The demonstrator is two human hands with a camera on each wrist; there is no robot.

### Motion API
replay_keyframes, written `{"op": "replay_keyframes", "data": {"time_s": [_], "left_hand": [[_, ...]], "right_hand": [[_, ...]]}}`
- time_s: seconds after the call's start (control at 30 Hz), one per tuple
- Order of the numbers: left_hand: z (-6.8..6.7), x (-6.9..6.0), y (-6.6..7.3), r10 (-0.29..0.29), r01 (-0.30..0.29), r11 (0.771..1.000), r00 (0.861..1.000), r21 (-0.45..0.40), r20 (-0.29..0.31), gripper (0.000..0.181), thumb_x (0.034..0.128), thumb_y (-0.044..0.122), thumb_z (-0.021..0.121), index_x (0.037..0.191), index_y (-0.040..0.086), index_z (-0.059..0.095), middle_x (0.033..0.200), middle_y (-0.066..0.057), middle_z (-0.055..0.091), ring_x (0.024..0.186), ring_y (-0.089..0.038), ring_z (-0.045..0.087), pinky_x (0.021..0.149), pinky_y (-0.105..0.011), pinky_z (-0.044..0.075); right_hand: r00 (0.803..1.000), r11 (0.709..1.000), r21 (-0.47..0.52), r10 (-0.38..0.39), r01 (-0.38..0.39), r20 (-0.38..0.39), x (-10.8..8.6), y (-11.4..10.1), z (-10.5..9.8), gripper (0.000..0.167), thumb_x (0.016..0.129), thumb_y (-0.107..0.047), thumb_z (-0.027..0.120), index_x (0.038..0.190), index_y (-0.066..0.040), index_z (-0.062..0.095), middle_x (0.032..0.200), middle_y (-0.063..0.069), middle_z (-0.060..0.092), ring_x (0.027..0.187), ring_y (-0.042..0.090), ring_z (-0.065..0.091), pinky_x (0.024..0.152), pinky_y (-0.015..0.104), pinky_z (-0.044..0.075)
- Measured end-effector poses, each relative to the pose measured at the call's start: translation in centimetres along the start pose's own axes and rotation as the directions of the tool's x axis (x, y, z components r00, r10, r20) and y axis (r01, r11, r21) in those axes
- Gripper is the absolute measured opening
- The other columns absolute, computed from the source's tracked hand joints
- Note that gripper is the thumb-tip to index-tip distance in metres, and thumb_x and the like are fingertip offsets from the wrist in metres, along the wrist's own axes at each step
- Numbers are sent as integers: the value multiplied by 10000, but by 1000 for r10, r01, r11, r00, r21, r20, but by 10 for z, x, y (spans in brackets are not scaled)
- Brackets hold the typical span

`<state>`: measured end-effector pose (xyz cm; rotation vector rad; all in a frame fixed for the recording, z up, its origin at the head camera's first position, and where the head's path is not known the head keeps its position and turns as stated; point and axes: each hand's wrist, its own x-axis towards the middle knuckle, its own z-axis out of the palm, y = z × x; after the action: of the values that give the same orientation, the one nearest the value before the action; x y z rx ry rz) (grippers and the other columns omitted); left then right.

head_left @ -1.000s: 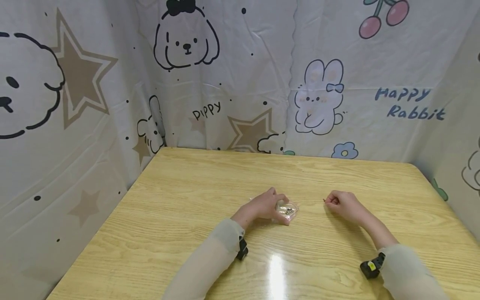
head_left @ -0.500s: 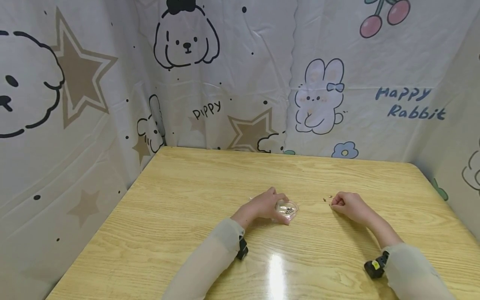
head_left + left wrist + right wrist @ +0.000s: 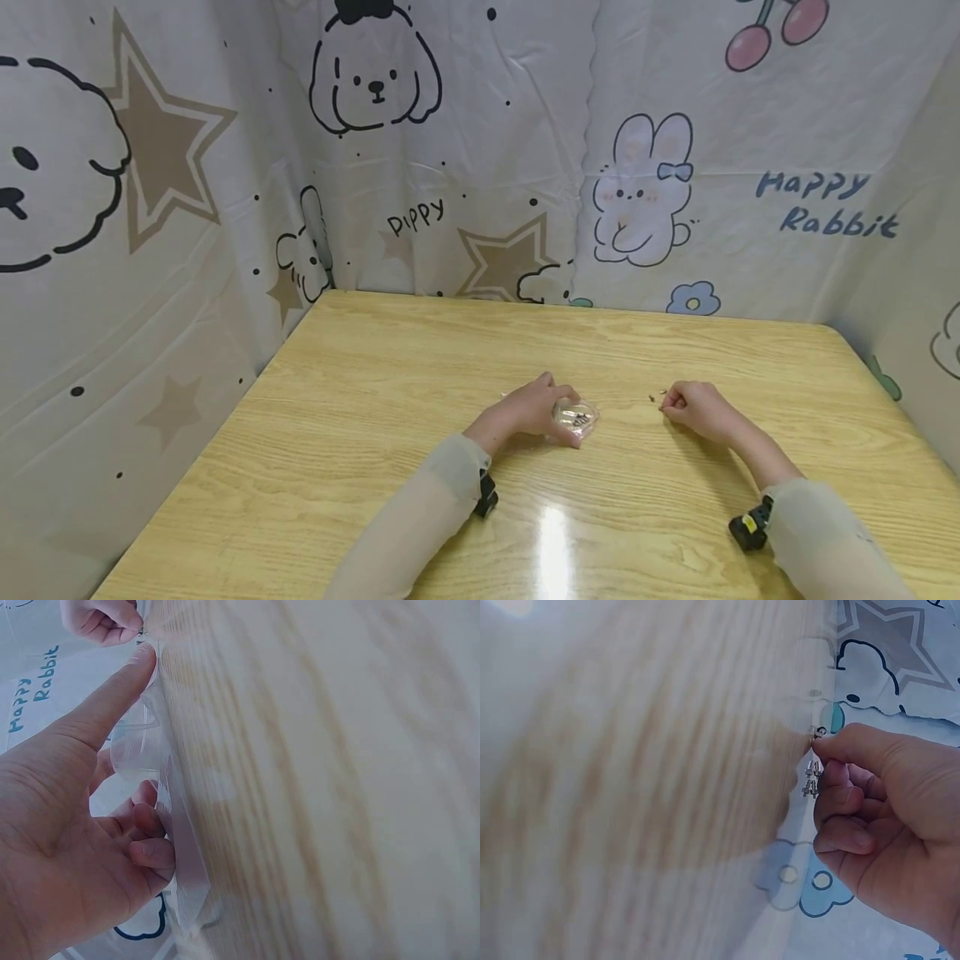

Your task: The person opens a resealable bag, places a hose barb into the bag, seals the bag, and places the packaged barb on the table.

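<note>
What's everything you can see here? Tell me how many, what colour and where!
Table: one, yellow wood-grain, low in the head view.
Clear container: one, see-through plastic, on the table.
Pieces inside it: several, too small to count, dark metallic.
Loose metal pieces: two, metallic, on the table, right of the container.
Printed cloth: count unclear, whitish with cartoons, behind and beside the table.
Wrist cameras: two, black, one per wrist.
Sleeves: two, pale, on the arms.
Left hand: one, bare, holding the container.
Right hand: one, bare, pinching another small piece.
</note>
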<state>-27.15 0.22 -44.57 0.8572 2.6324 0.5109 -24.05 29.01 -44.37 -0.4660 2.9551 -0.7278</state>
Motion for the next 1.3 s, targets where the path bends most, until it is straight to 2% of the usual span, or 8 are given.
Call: {"op": "replay_keyframes", "data": {"time_s": [0.27,0.5,0.83,1.1,1.3], "left_hand": [[-1,-1,1,-3,3,1000,1000,-17,4,755,728,534,811,1375,259,536,1075,2,453,865,-120,477,770,-239,432],[-2,-2,1,-12,12,1000,1000,-14,5,747,727,537,809,1369,267,539,1068,9,450,867,-118,478,777,-236,433],[-1,0,0,-6,6,1000,1000,-14,-1,742,728,537,808,1365,265,541,1075,6,456,878,-119,481,803,-244,443],[-1,0,1,-17,17,1000,1000,-10,-2,743,721,542,811,1360,271,545,1078,4,462,878,-120,491,804,-249,451],[-2,0,1,-12,11,1000,1000,-13,-3,740,723,538,811,1357,265,547,1072,1,463,873,-119,493,786,-243,442]], "right_hand": [[999,999,6,-35,35,13,0,0,0,77,904,-18,604,834,11,616,751,41,589,681,82,449,602,212,387],[1000,999,47,-22,21,12,-1,-4,0,88,929,-46,594,853,-3,605,754,16,552,674,69,425,600,206,367],[999,986,165,-31,27,19,4,-26,7,81,940,-56,580,914,11,616,795,36,573,697,66,446,611,204,398],[998,979,202,-46,40,29,14,-41,15,72,938,-49,582,907,9,614,799,44,585,698,73,459,608,201,404],[996,973,220,-86,76,34,22,-51,22,68,923,-35,580,896,7,626,793,42,594,697,64,472,611,196,415]]}}
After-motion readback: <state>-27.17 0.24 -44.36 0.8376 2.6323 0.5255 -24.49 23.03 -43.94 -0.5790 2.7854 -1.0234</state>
